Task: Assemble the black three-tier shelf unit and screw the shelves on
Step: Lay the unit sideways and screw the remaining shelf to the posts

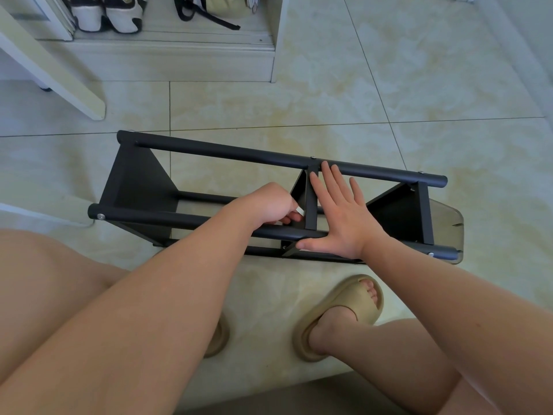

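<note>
The black shelf unit (227, 154) lies on its side on the tiled floor, its round poles running left to right. Three black shelf panels sit between the poles: left (134, 184), middle (311, 202) and right (398, 211). My right hand (338, 217) lies flat with straight fingers across the poles at the middle shelf, thumb against the near pole. My left hand (272, 205) is curled just left of the middle shelf and pinches a small whitish object (300, 211), too hidden to identify, against the shelf edge.
My feet in beige slippers (338, 316) stand close in front of the unit. A white cabinet base (167, 55) with shoes (104, 13) is at the back. A white slanted board (51, 70) stands at the left. A translucent grey piece (449, 223) lies under the unit's right end.
</note>
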The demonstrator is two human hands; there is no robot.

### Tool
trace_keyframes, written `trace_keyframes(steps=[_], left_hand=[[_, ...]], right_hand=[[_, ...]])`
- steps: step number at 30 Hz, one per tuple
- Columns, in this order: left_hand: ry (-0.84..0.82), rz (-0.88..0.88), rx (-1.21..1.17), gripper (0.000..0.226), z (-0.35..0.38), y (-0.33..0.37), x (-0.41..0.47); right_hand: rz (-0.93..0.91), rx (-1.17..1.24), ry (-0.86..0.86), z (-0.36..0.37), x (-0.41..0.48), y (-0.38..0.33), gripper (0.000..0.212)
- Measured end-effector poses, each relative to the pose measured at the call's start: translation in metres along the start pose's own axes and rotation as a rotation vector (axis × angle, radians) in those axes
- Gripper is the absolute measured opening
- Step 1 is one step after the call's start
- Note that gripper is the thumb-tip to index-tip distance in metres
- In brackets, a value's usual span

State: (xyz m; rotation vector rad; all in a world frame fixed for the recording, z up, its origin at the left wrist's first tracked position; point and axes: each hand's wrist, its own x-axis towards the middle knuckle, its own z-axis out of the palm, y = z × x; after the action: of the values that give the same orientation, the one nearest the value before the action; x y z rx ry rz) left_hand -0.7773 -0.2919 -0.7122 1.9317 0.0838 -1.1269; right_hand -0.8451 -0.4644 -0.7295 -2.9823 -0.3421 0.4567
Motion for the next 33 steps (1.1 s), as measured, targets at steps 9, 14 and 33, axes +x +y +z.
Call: trace_keyframes(steps=[9, 14, 33], left_hand=[[-0.031, 0.033, 0.101, 0.022, -0.002, 0.0, -0.005], [-0.051, 0.084, 0.145, 0.021, -0.005, -0.008, -0.001], [-0.082, 0.179, 0.501, 0.02, -0.009, -0.01, 0.0]], right_hand=[[0.01, -0.01, 0.007, -0.001, -0.001, -0.002, 0.132], [0.012, -0.018, 0.006, -0.002, -0.001, -0.002, 0.132], [0.016, -0.014, 0.018, 0.0, -0.001, -0.002, 0.131]])
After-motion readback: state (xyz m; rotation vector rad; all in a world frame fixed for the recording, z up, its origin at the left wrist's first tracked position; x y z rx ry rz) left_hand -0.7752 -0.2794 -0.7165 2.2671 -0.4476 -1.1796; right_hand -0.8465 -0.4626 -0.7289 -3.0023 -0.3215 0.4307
